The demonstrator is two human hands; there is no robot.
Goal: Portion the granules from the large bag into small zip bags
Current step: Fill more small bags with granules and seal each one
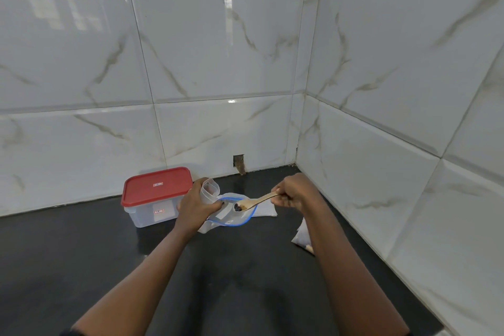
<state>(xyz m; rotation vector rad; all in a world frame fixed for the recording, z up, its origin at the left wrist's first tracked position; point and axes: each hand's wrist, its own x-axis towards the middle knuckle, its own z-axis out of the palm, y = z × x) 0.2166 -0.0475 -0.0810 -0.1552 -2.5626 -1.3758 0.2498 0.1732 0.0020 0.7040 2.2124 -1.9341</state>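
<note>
Your desk (pixel 81 267) is dark and runs into a tiled corner, so the work sits boxed in by wall on two sides. The box (pixel 148 217), clear with a red lid (pixel 156 185), stands closed against the back wall just left of your hands. It is out of the scooping path, and I judge it is parked there for later.

The large bag (pixel 240 218), clear with a blue zip rim, lies on the desk between your hands with its mouth held wide so the spoon gets in freely. Your left hand (pixel 195 206) is curled around the small bag (pixel 209 189), keeping it upright and mouth-up right beside the large bag's opening. That makes for a short carry and less chance of spilling. The same hand seems to pin the large bag's edge too, though I cannot tell for sure.

Your right hand (pixel 296 194) is closed on the handle end of the wooden spoon (pixel 259 199). Its bowl sits over the large bag's mouth with dark granules (pixel 238 207) in it.

White sheets (pixel 266 210) lie flat behind the bag, and a packet (pixel 300 237) rests by your right forearm.

The lid's red label (pixel 158 184) and the box's side label (pixel 158 211) are too small to read.
</note>
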